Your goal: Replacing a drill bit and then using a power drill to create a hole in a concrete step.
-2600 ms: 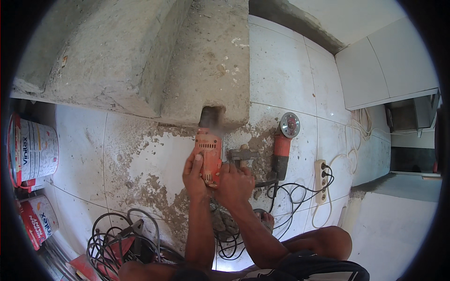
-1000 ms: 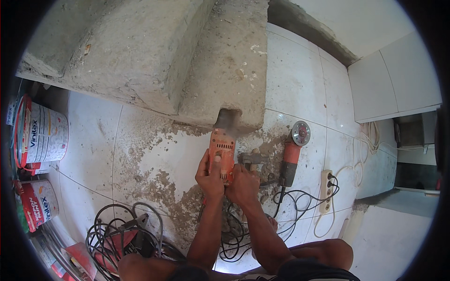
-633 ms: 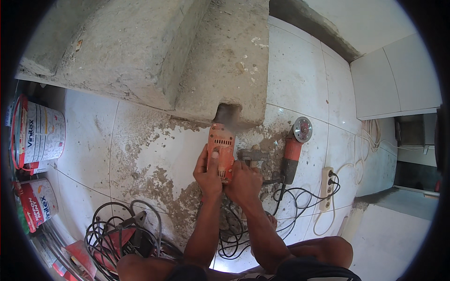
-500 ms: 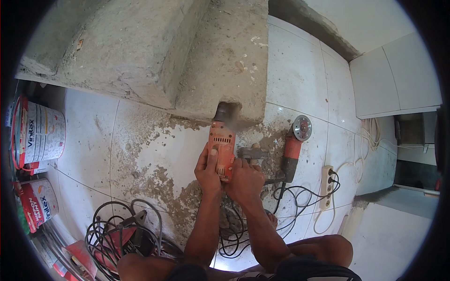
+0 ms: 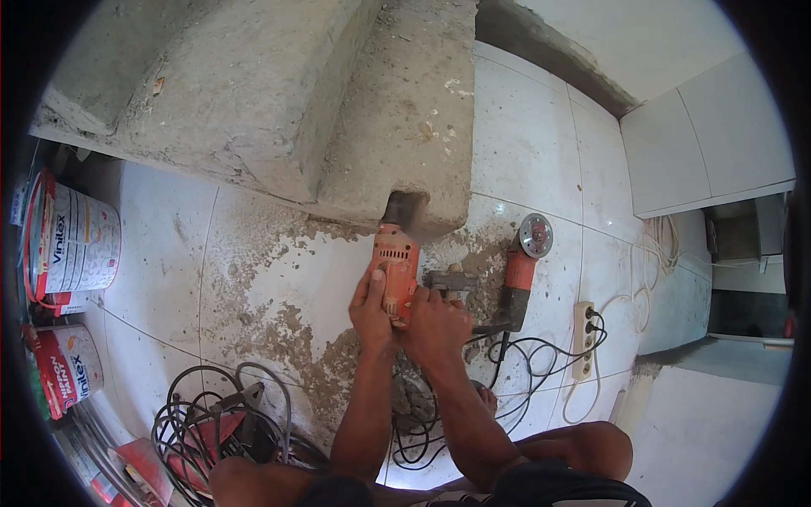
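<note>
An orange angle grinder points away from me, its dark head inside a rough notch cut in the edge of the lowest concrete step. A grey blur beside the head hides the disc. My left hand wraps the body's left side, thumb on top. Closed around the rear end is my right hand, hiding most of it. Just beyond the right knuckles lies a grey, dusty metal piece whose kind I cannot make out. A second angle grinder, its disc facing up, rests on the tiles to the right.
Black cords run to a power strip on the right. Coiled black cable lies at the lower left. Paint buckets line the left side. Grey debris covers the white tiles. A white cabinet stands far right.
The view has shifted slightly, so the step and lying grinder appear a little farther left. Both hands keep their hold, and the held grinder's head stays in the notch.
</note>
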The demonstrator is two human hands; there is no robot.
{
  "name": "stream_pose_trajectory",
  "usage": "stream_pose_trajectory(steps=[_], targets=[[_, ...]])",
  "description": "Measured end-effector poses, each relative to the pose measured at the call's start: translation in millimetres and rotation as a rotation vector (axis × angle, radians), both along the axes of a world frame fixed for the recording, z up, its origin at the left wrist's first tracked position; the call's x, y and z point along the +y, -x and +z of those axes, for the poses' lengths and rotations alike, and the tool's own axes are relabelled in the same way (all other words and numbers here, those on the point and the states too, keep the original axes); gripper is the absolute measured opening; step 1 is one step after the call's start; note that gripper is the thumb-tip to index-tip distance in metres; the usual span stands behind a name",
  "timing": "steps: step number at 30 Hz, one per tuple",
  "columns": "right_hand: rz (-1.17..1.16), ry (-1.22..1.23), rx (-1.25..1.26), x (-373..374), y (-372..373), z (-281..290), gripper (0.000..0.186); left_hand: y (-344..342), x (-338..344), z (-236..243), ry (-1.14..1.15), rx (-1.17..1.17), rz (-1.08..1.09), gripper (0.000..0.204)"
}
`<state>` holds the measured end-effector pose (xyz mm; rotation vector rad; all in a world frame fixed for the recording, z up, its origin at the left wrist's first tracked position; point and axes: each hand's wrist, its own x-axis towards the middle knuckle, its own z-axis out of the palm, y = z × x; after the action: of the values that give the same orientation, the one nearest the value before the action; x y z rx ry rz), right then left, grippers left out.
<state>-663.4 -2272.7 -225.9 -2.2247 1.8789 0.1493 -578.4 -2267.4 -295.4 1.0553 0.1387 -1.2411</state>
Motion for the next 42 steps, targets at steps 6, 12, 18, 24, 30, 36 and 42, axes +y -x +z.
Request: stream_pose_trajectory(steps=[6,12,18,24,30,36,42], targets=[[-0.009,0.006,-0.075,3,2,-3,0.051,4,-1,0,0.052,-0.066,0.021,0.044],[-0.024,-0.039,-0.100,6,7,-11,0.053,3,5,-13,0.042,-0.209,0.001,0.040],[0.020,0.009,-0.100,12,11,-3,0.053,4,14,-13,0.040,-0.089,0.007,0.040],[-0.018,0.018,-0.127,24,12,-12,0.051,8,21,-17,-0.016,-0.217,0.085,0.035],[-0.035,-0.028,-0.149,9,12,-11,0.048,7,7,-11,-0.054,-0.272,0.041,0.036],[0.022,-0.012,-0.111,2,13,-12,0.049,8,5,-10,-0.048,-0.260,0.062,0.034],[0.015,-0.031,-0.059,-1,6,-4,0.050,4,2,-8,-0.045,-0.105,0.032,0.032]])
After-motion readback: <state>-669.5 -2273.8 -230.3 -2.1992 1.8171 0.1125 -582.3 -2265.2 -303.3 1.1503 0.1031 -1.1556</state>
